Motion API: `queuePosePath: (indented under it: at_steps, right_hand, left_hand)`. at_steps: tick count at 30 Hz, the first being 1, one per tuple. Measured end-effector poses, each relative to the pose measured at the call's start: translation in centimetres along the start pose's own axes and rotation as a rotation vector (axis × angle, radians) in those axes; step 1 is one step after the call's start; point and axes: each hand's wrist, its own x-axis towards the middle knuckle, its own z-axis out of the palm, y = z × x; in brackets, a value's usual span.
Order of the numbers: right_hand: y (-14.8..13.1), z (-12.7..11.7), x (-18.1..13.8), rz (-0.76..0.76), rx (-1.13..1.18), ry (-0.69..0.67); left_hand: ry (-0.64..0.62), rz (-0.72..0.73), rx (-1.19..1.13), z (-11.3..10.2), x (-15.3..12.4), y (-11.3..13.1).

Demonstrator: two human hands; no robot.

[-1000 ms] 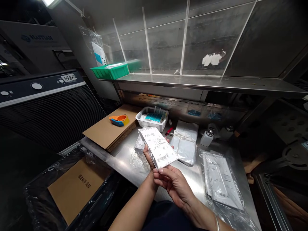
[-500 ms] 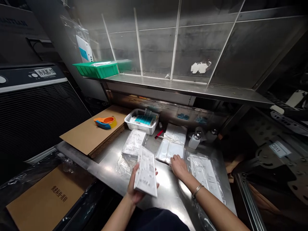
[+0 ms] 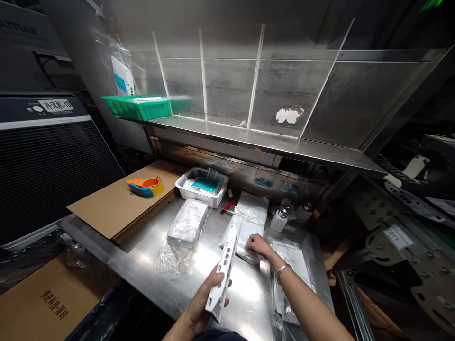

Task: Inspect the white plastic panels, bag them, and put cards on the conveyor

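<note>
My left hand [image 3: 209,296] grips a white plastic housing [image 3: 224,270], its narrow side with a row of port cut-outs turned up towards me. To its right, my right hand [image 3: 259,246] is closed, its fingertips pinched at the near edge of a stack of clear plastic bags [image 3: 250,222]. A band of pale material lies across that stack. Left of the bags, a wrapped white housing [image 3: 188,220] rests on the metal table [image 3: 149,255]. More white housings in clear film [image 3: 293,265] lie beneath and beyond my right forearm.
A white basket [image 3: 183,187] holds blue-labelled packets. Near it lies a red cutter [image 3: 228,207]. White pump bottles [image 3: 279,220] stand at right. An orange-and-blue tape dispenser [image 3: 145,186] sits on stacked cardboard [image 3: 106,208]. A metal shelf [image 3: 231,142] with a green tray [image 3: 140,110] overhangs the back.
My left hand has turned the housing from its broad face to its narrow side. My right hand has stayed at the bags, its fingers now more curled. The view has shifted slightly.
</note>
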Motion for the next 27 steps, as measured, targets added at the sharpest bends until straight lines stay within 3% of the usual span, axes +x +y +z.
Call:
queuePosePath:
  at_steps: [6,11,14,18,27]
  right_hand:
    - [-0.5,0.2,-2.1,-0.063,0.434,0.157]
    - [-3.5,0.2,-5.1,-0.136,0.805,0.264]
    - [-5.9,-0.1,-7.5,-0.178,0.938,0.179]
    - [-8.3,-0.2,-9.8,-0.231,0.997,0.034]
    - [-8.8,0.5,-11.1,-0.281,0.76,0.072]
  left_hand:
    - [-0.152,0.104,0.129,0.5,0.4,0.4]
    - [-0.202,0.204,0.136,0.3,0.7,-0.1]
    - [-0.14,0.26,0.262,0.1,1.2,-0.6]
    - [-0.086,0.308,0.404,-0.5,1.6,-1.3]
    - [-0.044,0.287,0.346,-0.5,0.6,-0.7]
